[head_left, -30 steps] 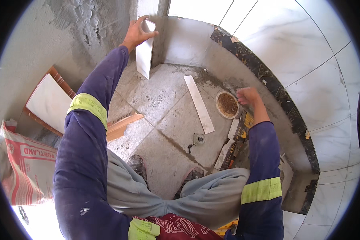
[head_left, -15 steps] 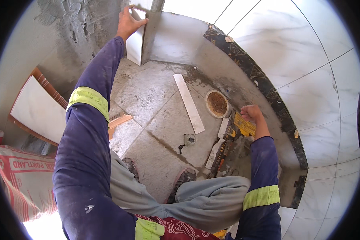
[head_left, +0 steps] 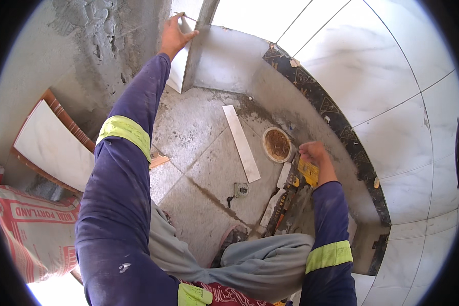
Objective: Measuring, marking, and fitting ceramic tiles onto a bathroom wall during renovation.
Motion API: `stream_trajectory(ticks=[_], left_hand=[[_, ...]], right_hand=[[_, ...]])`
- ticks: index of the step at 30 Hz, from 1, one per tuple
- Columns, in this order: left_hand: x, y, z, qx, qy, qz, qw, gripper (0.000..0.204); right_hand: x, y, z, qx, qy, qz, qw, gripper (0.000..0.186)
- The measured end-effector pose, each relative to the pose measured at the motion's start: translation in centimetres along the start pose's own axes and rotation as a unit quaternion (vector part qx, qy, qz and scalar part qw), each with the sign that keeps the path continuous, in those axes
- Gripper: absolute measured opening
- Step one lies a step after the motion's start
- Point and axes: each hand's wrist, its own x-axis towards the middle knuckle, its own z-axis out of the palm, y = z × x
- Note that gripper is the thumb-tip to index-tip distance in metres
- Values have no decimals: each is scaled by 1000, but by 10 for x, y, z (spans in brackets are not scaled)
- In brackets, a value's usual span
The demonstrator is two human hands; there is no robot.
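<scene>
Floor (head_left: 186, 130): grey, dusty, jointed squares. On it: white strip (head_left: 241, 144), slanting; pale offcuts (head_left: 272, 207), right; wood scrap (head_left: 159, 161), left.

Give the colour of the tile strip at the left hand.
White tile strip, best in the head view.

Bright overall, white glare on top tiles (head_left: 262, 18), fisheye curvature toward black corners

A violet-navy left sleeve (head_left: 112, 204) at 8 o'clock wears a lime-yellow band (head_left: 124, 132) near 9 and a whitish smear (head_left: 124, 267) toward 7. The matching right sleeve (head_left: 328, 211), at 4, carries a second band (head_left: 329, 256). Loose grey-blue trousers (head_left: 273, 262) show at 5, a maroon shirt (head_left: 228, 294) with pale lettering at 6.
</scene>
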Motion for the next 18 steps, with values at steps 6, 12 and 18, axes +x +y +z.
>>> stream_trajectory(ticks=[6, 12, 18], left_hand=[[-2, -4, 4, 31, -1, 7, 999, 98], [-5, -10, 9, 12, -28, -95, 995, 123], [-5, -5, 0, 24, -44, -109, 993, 134]], right_hand=[[8, 8, 5, 11, 4, -15, 1000, 21], [21, 21, 2, -9, 2, -32, 999, 22], [24, 25, 2, -2, -14, -29, 999, 22]])
